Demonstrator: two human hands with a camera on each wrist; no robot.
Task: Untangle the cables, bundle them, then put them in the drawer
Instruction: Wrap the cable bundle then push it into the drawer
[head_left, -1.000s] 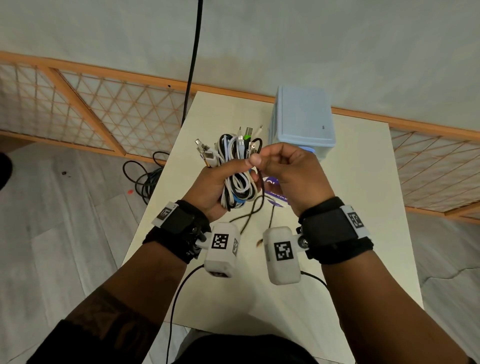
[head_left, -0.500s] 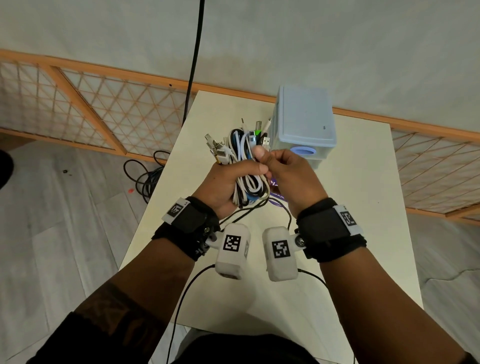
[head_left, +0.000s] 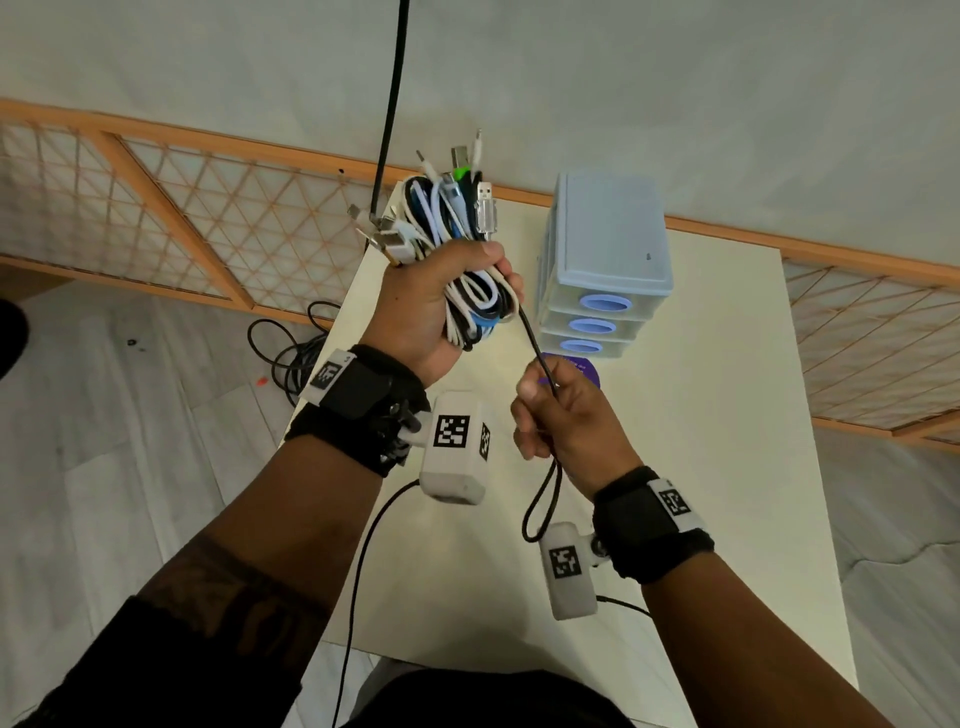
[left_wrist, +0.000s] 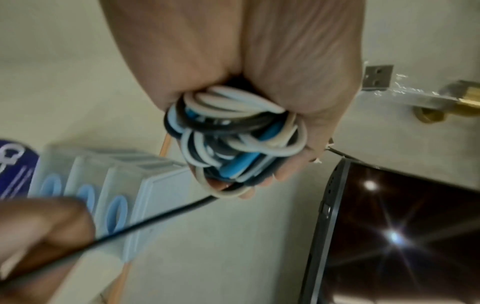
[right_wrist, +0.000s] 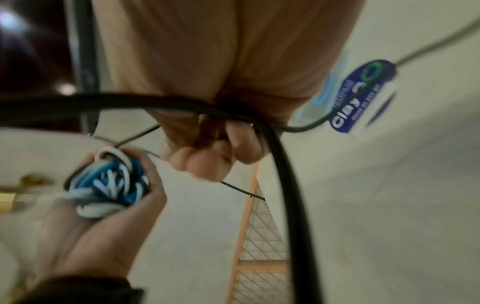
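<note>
Bundling step. My left hand (head_left: 431, 306), upper centre of frame, fingers wrapped round cable bundle (head_left: 467, 270). My right hand (head_left: 563, 415), fingers pinching thin black cord (head_left: 535, 338) drawn taut from bundle. Next, I judge: wrap cord round bundle, then drawer unit (head_left: 605, 260) on counter (head_left: 701, 467), right of centre.

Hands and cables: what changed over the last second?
The left hand lifted the bundle up and away from the body. The right hand, which was pinching at the bundle beside the left thumb, drew back toward the body, pulling a thin black cable taut out of it. Unchanged: the left hand's grip on the bundle, and the drawer unit, drawers shut, on the table.
</note>
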